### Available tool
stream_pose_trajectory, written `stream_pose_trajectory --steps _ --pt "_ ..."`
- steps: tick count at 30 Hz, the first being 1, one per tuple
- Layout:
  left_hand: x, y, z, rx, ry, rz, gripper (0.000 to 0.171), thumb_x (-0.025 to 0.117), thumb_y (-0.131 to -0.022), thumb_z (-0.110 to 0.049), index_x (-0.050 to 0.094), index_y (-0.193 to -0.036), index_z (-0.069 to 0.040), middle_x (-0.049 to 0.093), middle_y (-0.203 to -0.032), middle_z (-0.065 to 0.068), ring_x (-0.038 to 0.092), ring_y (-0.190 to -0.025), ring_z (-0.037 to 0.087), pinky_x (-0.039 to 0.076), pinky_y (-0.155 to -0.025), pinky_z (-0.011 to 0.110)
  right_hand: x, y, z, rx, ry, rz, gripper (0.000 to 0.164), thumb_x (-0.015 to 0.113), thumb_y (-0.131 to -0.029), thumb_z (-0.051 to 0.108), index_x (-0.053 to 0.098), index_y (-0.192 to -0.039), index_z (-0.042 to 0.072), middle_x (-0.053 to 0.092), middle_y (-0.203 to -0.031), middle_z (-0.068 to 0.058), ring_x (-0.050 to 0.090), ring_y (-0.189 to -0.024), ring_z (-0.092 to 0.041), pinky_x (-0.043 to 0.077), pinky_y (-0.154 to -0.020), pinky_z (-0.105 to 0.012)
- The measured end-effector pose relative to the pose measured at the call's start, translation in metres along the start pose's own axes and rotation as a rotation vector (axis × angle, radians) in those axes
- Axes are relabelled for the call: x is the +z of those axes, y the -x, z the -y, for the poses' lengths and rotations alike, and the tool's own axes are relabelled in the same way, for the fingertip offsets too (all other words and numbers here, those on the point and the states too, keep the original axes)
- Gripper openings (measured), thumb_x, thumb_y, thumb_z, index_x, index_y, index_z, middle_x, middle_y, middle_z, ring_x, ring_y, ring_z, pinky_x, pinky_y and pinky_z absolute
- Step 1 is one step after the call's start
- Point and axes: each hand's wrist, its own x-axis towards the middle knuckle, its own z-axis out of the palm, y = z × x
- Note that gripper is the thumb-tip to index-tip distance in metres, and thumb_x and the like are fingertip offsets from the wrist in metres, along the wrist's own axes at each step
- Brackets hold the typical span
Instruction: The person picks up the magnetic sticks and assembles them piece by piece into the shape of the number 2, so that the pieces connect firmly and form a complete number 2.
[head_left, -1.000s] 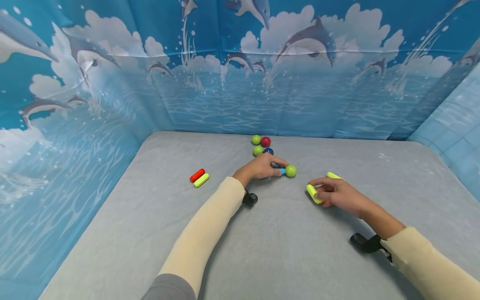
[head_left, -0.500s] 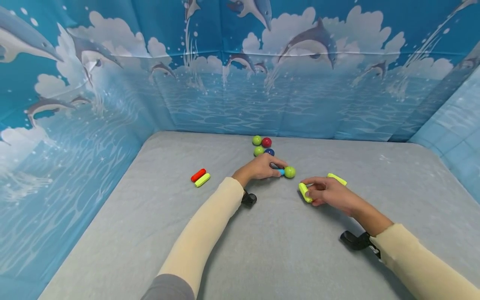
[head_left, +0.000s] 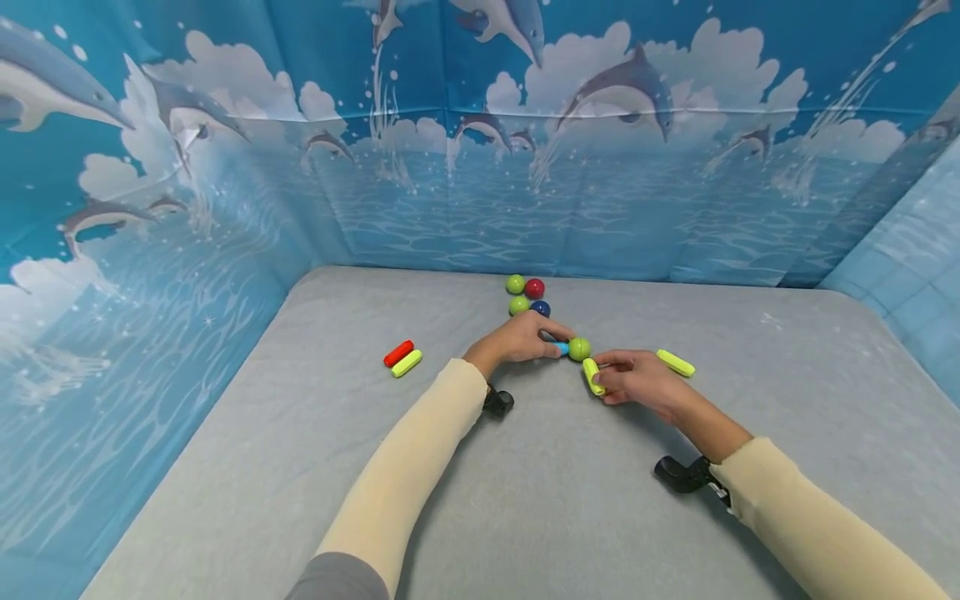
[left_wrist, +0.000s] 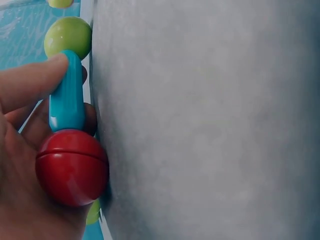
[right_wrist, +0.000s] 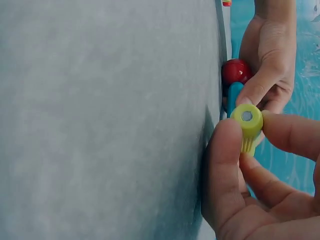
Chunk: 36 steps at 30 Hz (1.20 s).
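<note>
My left hand pinches a blue rod between thumb and fingers, low over the grey surface. One end of that rod meets a green ball; at its other end sits a red ball, hidden from the head view by the hand. In my right hand, thumb and fingertips hold a yellow-green rod. A round grey spot marks its end face in the right wrist view. The yellow-green rod's far end is right beside the green ball; whether they touch I cannot tell.
Behind my left hand lie two green balls, a red ball and a dark blue ball. A red rod and a yellow-green rod lie left. Another yellow-green rod lies right. Dolphin-printed cloth borders the table.
My right hand has moved left with the yellow-green rod, up to the green ball. My left hand stays nearly in place, holding the blue rod throughout.
</note>
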Motion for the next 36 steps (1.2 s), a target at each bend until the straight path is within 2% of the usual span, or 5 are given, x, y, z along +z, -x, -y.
stream_pose_trajectory --steps 10,20,24,29,36 --pt "0.002 0.003 -0.002 0.013 0.042 0.004 0.038 0.067 -0.093 -0.011 0.067 -0.131 -0.018 0.066 -0.134 0.003 0.058 -0.128 0.017 0.051 -0.096 0.026 0.008 -0.005 0.003 0.067 -0.051 -0.040 0.054 0.056 -0.100 0.017 0.041 -0.145 -0.009 0.058 -0.126 -0.017 0.066 -0.080 -0.003 0.058 -0.079 -0.024" --pt "0.004 0.002 0.001 0.005 0.022 -0.009 0.037 0.068 -0.093 -0.013 0.068 -0.130 -0.020 0.067 -0.133 0.001 0.060 -0.126 0.016 0.051 -0.088 0.020 0.013 -0.009 0.007 0.124 -0.063 -0.056 0.053 0.055 -0.101 0.017 0.040 -0.146 -0.008 0.055 -0.131 -0.020 0.066 -0.080 -0.003 0.059 -0.080 -0.025" --pt "0.004 0.003 0.002 -0.003 0.032 -0.021 0.037 0.069 -0.093 -0.013 0.068 -0.129 -0.020 0.067 -0.132 0.002 0.060 -0.125 0.016 0.051 -0.088 0.021 0.014 -0.011 0.008 0.119 -0.072 -0.040 0.053 0.053 -0.102 0.017 0.038 -0.146 -0.008 0.052 -0.134 -0.021 0.065 -0.083 -0.004 0.058 -0.082 -0.025" --pt "0.003 0.004 0.002 -0.004 0.034 -0.024 0.037 0.068 -0.093 -0.013 0.068 -0.129 -0.021 0.067 -0.133 0.002 0.061 -0.122 0.013 0.048 -0.080 0.017 0.014 -0.011 0.008 0.102 -0.080 -0.027 0.053 0.052 -0.102 0.017 0.037 -0.146 -0.009 0.052 -0.133 -0.020 0.065 -0.084 -0.004 0.058 -0.082 -0.025" --pt "-0.001 0.007 0.003 -0.014 0.057 -0.022 0.037 0.069 -0.093 -0.012 0.068 -0.129 -0.020 0.067 -0.134 0.003 0.061 -0.121 0.016 0.047 -0.076 0.017 0.011 -0.011 0.009 0.058 -0.033 -0.009 0.053 0.051 -0.103 0.020 0.038 -0.146 -0.007 0.055 -0.130 -0.021 0.066 -0.086 -0.008 0.059 -0.081 -0.028"
